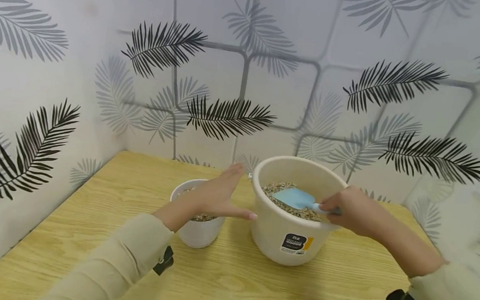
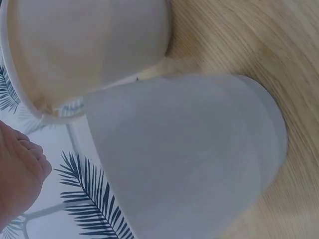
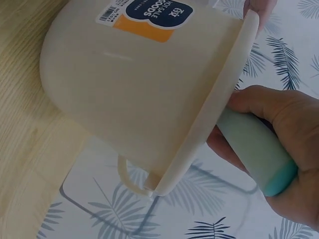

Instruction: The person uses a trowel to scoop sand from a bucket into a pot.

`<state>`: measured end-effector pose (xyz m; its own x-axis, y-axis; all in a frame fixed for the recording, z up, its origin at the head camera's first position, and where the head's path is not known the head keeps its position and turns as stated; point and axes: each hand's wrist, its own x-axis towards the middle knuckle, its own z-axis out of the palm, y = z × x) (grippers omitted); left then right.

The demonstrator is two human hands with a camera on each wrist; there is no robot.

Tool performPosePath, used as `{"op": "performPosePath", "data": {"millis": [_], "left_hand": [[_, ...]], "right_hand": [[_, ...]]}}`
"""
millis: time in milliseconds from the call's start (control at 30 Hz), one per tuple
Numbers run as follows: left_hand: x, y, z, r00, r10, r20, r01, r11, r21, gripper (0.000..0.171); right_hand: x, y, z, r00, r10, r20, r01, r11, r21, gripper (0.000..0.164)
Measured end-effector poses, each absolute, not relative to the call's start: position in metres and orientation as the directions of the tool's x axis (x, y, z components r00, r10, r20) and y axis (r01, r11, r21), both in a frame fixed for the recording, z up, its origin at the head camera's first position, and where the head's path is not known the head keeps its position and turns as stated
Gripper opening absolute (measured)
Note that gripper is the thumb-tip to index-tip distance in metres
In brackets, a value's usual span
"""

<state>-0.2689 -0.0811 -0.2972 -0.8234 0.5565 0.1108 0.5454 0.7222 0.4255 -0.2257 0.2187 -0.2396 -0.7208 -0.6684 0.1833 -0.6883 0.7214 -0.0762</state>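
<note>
A cream bucket (image 1: 267, 233) with a printed label stands on the wooden table, partly filled with small tan granules (image 1: 277, 187). With curled fingers, my right hand (image 1: 356, 210) grips the handle of a light blue hand trowel (image 1: 293, 198) over the bucket's right rim. The trowel's blade lies at the granules inside; the handle's pale green end with a teal tip shows in the right wrist view. Fingers extended and thumb spread, my left hand (image 1: 215, 193) is above a smaller white pot (image 1: 198, 234), holding nothing. This pot also contains granules, partly hidden by that hand.
The yellowish wooden table (image 1: 228, 287) extends in front of both containers. Behind it rises a wall (image 1: 279, 91) with a feather pattern. The bucket's handle (image 3: 127, 177) hangs at its side in the right wrist view.
</note>
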Motion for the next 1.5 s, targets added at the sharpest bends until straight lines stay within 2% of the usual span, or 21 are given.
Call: {"op": "performPosePath", "data": {"millis": [100,233,400,633,700,933,1067,1233,1333,1500], "left_hand": [[-0.272,-0.070,-0.296,-0.825,0.549,0.135,0.549,0.724,0.417,0.122],[-0.274,-0.058,-0.296,-0.819,0.549,0.168,0.564,0.713,0.417,0.120],[-0.274,-0.049,-0.297,-0.821,0.553,0.143,0.558,0.722,0.409,0.120],[-0.277,-0.044,-0.296,-0.831,0.544,0.113,0.541,0.746,0.387,0.119],[-0.277,-0.043,-0.297,-0.832,0.543,0.114,0.539,0.743,0.397,0.119],[-0.278,-0.040,-0.302,-0.852,0.511,0.112,0.507,0.752,0.421,0.120],[-0.281,-0.037,-0.303,-0.851,0.510,0.128,0.514,0.756,0.404,0.119],[-0.280,-0.035,-0.301,-0.846,0.518,0.128,0.522,0.751,0.404,0.120],[-0.280,-0.034,-0.301,-0.849,0.515,0.119,0.516,0.757,0.401,0.121],[-0.279,-0.034,-0.304,-0.856,0.502,0.126,0.506,0.761,0.406,0.122]], "right_hand": [[-0.232,0.220,-0.235,-0.746,-0.657,0.111,-0.665,0.742,-0.083,0.017],[-0.240,0.218,-0.229,-0.737,-0.675,0.029,-0.675,0.733,-0.087,0.013],[-0.247,0.210,-0.223,-0.719,-0.692,-0.062,-0.684,0.721,-0.105,0.035],[-0.252,0.205,-0.217,-0.769,-0.615,-0.175,-0.604,0.788,-0.117,0.044],[-0.254,0.204,-0.219,-0.765,-0.610,-0.208,-0.592,0.792,-0.147,0.046],[-0.264,0.203,-0.235,-0.693,-0.701,-0.172,-0.668,0.713,-0.215,0.047],[-0.265,0.205,-0.238,-0.704,-0.697,-0.136,-0.665,0.714,-0.218,0.043],[-0.265,0.203,-0.240,-0.729,-0.671,-0.137,-0.652,0.741,-0.163,0.040],[-0.266,0.201,-0.241,-0.715,-0.681,-0.156,-0.670,0.732,-0.125,0.044],[-0.266,0.200,-0.243,-0.676,-0.722,-0.148,-0.710,0.692,-0.132,0.046]]}}
